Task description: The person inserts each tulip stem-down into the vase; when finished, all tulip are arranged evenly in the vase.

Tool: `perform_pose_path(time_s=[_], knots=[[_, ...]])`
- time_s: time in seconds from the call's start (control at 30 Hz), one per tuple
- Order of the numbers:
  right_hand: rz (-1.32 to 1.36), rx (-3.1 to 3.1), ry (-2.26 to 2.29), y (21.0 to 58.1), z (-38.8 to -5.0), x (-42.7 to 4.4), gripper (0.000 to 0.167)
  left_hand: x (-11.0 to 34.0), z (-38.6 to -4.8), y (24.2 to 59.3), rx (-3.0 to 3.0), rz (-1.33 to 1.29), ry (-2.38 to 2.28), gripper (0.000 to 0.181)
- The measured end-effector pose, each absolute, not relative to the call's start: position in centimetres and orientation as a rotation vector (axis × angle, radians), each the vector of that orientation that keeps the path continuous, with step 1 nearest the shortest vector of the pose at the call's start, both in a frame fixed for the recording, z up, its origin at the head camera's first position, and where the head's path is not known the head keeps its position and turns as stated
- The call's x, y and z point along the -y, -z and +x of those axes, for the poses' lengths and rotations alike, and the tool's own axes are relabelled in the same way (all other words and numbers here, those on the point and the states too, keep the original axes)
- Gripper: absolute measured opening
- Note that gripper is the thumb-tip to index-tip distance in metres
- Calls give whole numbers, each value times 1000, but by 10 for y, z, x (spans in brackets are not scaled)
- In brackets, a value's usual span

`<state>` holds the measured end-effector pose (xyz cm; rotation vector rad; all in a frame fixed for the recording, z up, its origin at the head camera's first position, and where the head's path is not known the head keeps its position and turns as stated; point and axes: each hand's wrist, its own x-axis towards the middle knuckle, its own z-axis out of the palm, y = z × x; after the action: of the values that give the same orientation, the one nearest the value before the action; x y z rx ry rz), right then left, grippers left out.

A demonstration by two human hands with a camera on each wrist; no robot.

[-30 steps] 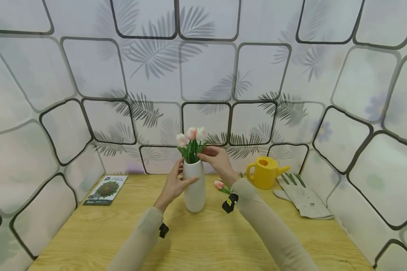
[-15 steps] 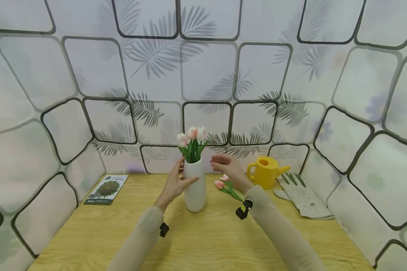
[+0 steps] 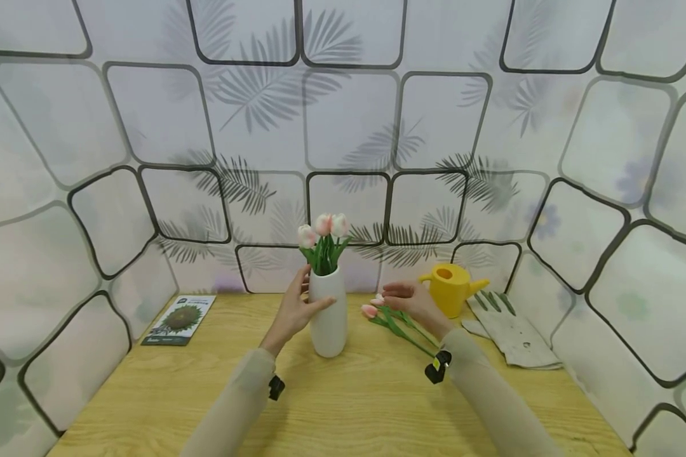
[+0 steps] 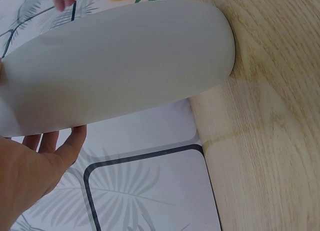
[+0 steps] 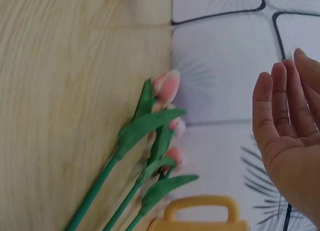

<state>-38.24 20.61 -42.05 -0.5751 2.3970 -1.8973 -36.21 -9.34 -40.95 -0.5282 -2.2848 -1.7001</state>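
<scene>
Your left hand holds the white vase upright on the tabletop.
Smooth and gently rounded, it carries pink-and-white tulips, green leaves showing above its rim; your left fingers curl partway round it. Your right hand, fingers nearly straight and gripping nothing, is near three loose tulips on green stems.

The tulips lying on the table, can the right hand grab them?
Probably yes. The right hand is close by, holding nothing, and nothing seems to lie over the loose tulips. The left hand, holding the white vase, is out of the way.
</scene>
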Motion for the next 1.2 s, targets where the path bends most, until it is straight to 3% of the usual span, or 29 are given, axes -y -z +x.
perform_pose_path(time_s=[0.27,0.57,0.67,0.9,1.2], knots=[[-595,-2534,1713,446,-387,-229,37,93,-354,400,2301,-527,1732,89],[-949,-2479,1614,473,-389,-241,27,91,-328,376,2328,-545,1695,84],[-825,-2582,1554,477,-383,-242,26,91,-327,376,2333,-537,1697,85],[-742,-2664,1387,485,-387,-241,31,94,-362,409,2302,-531,1706,90],[-693,-2779,1186,495,-393,-240,29,94,-362,410,2295,-524,1701,90]])
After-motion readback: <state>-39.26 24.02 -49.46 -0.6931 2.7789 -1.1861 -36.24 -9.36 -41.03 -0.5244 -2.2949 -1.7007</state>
